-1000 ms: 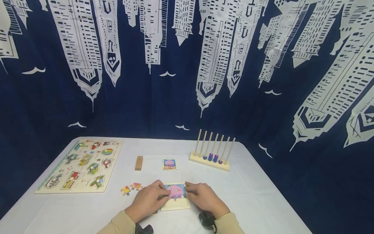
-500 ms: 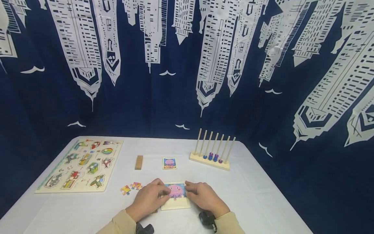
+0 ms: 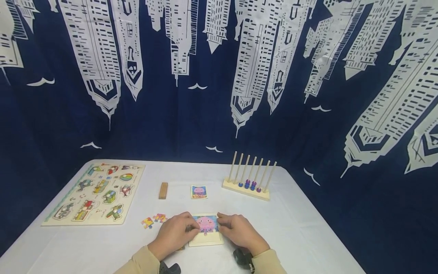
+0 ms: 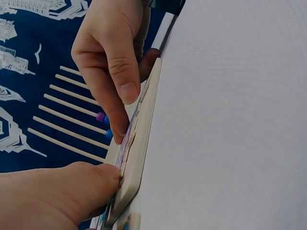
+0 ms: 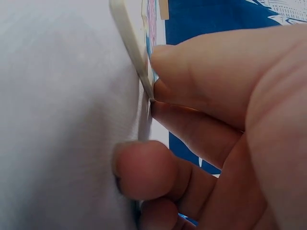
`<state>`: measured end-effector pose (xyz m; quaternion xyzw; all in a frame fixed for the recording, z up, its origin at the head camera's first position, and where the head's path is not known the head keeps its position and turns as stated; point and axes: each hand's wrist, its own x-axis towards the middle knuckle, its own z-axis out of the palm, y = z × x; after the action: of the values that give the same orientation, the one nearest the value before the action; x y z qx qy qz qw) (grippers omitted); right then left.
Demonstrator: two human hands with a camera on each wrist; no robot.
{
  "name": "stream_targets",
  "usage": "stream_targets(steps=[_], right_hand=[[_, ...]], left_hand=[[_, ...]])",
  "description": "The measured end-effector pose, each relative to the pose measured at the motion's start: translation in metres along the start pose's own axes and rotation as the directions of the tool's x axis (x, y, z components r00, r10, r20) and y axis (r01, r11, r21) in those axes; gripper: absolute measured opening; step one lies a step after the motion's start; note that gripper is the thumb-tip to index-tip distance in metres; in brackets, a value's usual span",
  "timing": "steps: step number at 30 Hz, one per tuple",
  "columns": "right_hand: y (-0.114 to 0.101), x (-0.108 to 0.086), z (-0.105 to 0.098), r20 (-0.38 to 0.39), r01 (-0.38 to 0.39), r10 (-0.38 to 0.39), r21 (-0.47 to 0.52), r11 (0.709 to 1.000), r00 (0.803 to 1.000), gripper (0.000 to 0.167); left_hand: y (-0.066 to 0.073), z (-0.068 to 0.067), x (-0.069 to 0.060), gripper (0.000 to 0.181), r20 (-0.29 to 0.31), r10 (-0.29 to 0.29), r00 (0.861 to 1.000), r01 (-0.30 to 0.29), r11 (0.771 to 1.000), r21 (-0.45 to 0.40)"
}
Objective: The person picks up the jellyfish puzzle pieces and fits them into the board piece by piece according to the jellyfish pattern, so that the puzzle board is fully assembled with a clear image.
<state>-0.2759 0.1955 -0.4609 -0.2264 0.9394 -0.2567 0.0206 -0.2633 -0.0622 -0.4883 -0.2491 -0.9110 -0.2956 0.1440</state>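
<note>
A small wooden jigsaw puzzle tray (image 3: 206,240) lies on the table between the hands. Its upper part carries puzzle pieces (image 3: 206,223) showing a pink octopus on blue; a bare wooden strip shows along the near side. My left hand (image 3: 176,230) grips the tray's left edge, with the thumb (image 4: 103,177) on the puzzle in the left wrist view; some of its fingers are hidden. At the right edge my right hand (image 3: 239,231) holds the tray, thumb and fingers (image 5: 168,62) at its far corner. Several loose jigsaw pieces (image 3: 148,222) lie left of my left hand.
A picture card (image 3: 199,192) with the same octopus lies behind the tray, beside a wooden block (image 3: 163,190). A peg rack with beads (image 3: 246,189) stands back right. A large vehicle puzzle board (image 3: 92,194) covers the table's left. Something small peeks out below my left hand.
My left hand's fingers shift very slightly at the puzzle's left side. The right hand and tray stay in place.
</note>
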Motion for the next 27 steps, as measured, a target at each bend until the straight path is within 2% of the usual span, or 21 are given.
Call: stream_targets(steps=[3,5,7,9,12,15,17,19,21,23,25,27], right_hand=[[0.001,-0.001,-0.002,-0.008,0.008,-0.008,-0.002,1.000,1.000,0.033],[0.002,-0.001,-0.002,-0.011,0.012,-0.012,0.003,1.000,1.000,0.033],[0.003,-0.001,-0.002,-0.013,0.013,-0.013,0.015,1.000,1.000,0.033],[0.003,0.000,-0.001,-0.011,0.009,-0.009,0.026,1.000,1.000,0.033],[0.004,0.000,0.000,-0.006,0.004,-0.004,0.037,0.999,1.000,0.033],[0.003,0.000,0.002,-0.005,0.003,-0.003,0.022,1.000,1.000,0.032],[0.002,0.000,0.002,-0.011,0.005,-0.005,0.008,1.000,1.000,0.032],[0.001,-0.001,0.001,-0.016,0.010,-0.010,-0.001,1.000,1.000,0.032],[0.000,-0.001,0.000,-0.018,0.013,-0.013,0.001,1.000,1.000,0.033],[0.000,-0.001,0.000,-0.016,0.015,-0.015,0.009,1.000,1.000,0.033],[0.000,-0.001,0.000,-0.008,0.012,-0.012,0.018,1.000,1.000,0.033],[0.001,0.000,-0.002,-0.007,0.009,-0.009,0.023,1.000,1.000,0.033]], left_hand=[[0.002,-0.002,0.001,0.005,-0.009,-0.037,0.999,0.036,0.999,-0.037],[0.005,-0.007,0.002,0.006,-0.036,-0.088,0.995,0.085,0.992,-0.089],[0.008,-0.017,0.003,0.005,-0.078,-0.154,0.985,0.141,0.979,-0.149],[0.010,-0.031,0.003,0.007,-0.120,-0.224,0.967,0.193,0.954,-0.228],[0.008,-0.057,0.001,0.013,-0.130,-0.341,0.931,0.273,0.887,-0.372],[-0.003,-0.081,-0.008,0.019,-0.093,-0.448,0.889,0.350,0.797,-0.493],[-0.013,-0.093,-0.017,0.026,-0.071,-0.504,0.861,0.398,0.754,-0.523],[-0.023,-0.102,-0.026,0.031,-0.064,-0.556,0.829,0.446,0.726,-0.524],[-0.032,-0.108,-0.034,0.035,-0.068,-0.597,0.799,0.488,0.711,-0.506],[-0.040,-0.111,-0.039,0.037,-0.074,-0.626,0.776,0.517,0.700,-0.493],[-0.046,-0.114,-0.040,0.037,-0.099,-0.636,0.765,0.527,0.708,-0.469],[-0.049,-0.117,-0.039,0.036,-0.122,-0.629,0.768,0.533,0.733,-0.422]])
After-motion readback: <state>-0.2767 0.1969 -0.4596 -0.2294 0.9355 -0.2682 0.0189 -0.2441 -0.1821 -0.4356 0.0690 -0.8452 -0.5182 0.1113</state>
